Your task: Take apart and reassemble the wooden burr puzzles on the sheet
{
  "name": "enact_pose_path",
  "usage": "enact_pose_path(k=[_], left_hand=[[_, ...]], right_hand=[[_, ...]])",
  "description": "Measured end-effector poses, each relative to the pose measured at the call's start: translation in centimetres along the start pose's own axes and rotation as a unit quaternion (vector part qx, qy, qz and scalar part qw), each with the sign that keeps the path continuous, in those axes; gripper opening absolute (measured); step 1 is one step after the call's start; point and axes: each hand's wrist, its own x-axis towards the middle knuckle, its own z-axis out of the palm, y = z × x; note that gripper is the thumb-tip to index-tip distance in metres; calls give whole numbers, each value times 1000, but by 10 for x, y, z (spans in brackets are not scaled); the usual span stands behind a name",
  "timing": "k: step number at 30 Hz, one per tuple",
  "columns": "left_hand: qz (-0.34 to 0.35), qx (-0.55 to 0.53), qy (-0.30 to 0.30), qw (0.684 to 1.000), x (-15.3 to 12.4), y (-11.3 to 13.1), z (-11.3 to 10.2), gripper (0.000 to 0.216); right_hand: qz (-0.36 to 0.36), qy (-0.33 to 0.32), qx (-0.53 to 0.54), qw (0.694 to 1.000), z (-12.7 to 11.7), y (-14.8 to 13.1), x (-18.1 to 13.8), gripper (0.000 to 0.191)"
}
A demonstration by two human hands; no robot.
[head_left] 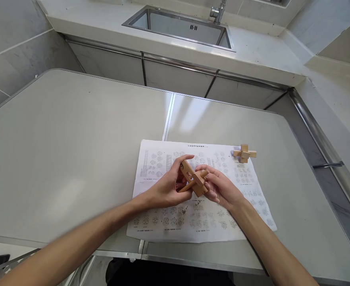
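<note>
A wooden interlocking puzzle (194, 180) of crossed light-brown bars is held just above a printed instruction sheet (163, 159). My left hand (167, 186) grips it from the left, thumb and fingers curled around one bar. From the right, my right hand (221, 187) pinches the puzzle's other side. A second, smaller wooden cross puzzle (245, 153) lies alone at the sheet's far right corner, out of both hands.
The sheet rests on a grey folding table (58, 151) with a seam down its middle. Beyond the table stands a white counter with a steel sink (177, 28) and a tap (218, 11). A metal rail (320, 139) runs along the table's right side.
</note>
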Motion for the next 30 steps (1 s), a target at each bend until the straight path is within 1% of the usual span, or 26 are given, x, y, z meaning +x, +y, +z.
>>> enact_pose_path(k=[4,7,12,15,17,20,22,24,26,30], left_hand=[[-12,-3,-2,1000,0,-1,-1,82],[-17,-2,0,1000,1,0,-1,79],[8,28,-1,1000,3,3,-2,70],[17,36,4,999,3,3,-2,70],[17,37,5,999,3,3,-3,72],[19,42,-14,999,2,3,-3,84],[34,57,-24,998,2,3,-4,95],[52,82,-20,995,1,5,-4,99],[52,96,-16,994,1,8,-4,93],[22,110,1,994,1,12,-4,69]], right_hand=[[-3,23,-12,1000,1,-2,-1,36],[-1,27,-18,999,3,-2,-1,38],[15,-16,-61,998,9,2,-1,40],[15,-27,-72,997,13,2,-1,39],[8,-25,-77,997,16,0,-2,41],[-8,-20,-82,996,19,-2,-2,43],[-20,-17,-88,996,20,-2,-2,44],[-31,-14,-98,995,19,-1,-2,44],[-38,-12,-108,993,17,1,-2,44],[-43,-9,-105,994,14,3,-2,44]])
